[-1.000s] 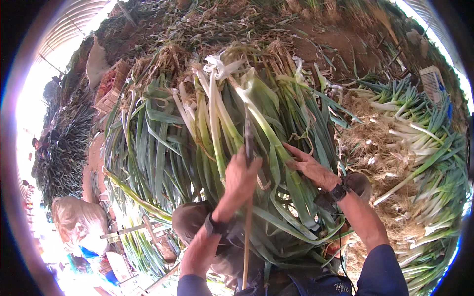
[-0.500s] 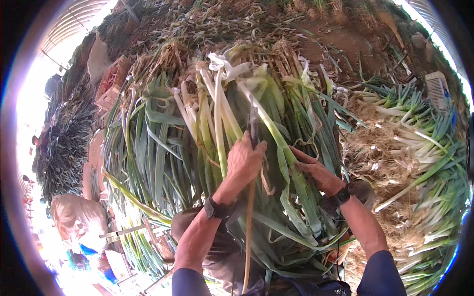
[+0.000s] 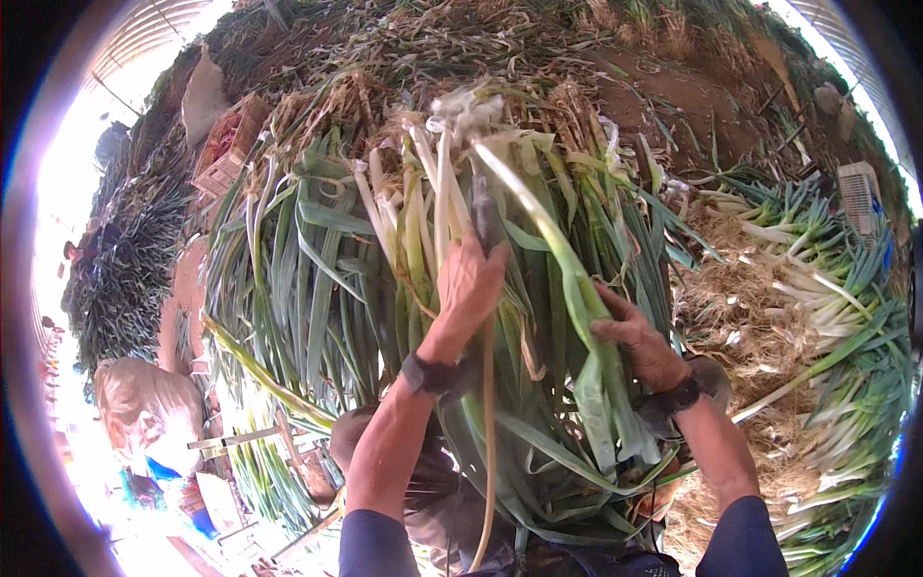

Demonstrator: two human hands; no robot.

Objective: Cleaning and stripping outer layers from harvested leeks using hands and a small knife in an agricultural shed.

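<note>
My left hand (image 3: 469, 284) is closed around a dark, slender hose nozzle (image 3: 486, 212), which points away from me. A tan hose (image 3: 489, 433) runs down from it toward my body. In my right hand (image 3: 642, 346) is a leek (image 3: 543, 226), gripped by its green leaves. Its white shaft slants up and left, and its root end, in front of the nozzle, is smeared by motion. Under both hands lies a big heap of leeks (image 3: 322, 260), white ends away from me and green leaves hanging toward me. A few white shafts (image 3: 444, 188) lie just beside the nozzle.
More leeks with tangled tan roots (image 3: 745, 279) form a long row at the right. A pale crate (image 3: 859, 197) stands at far right, a reddish crate (image 3: 231, 144) at far left. A light sack (image 3: 149, 409) sits at the left; leaf scraps (image 3: 433, 48) litter the ground beyond.
My right hand has moved a little right with the leek, which is now lifted and straighter. Its root end has become blurred. My left hand and the nozzle have shifted slightly left and upward.
</note>
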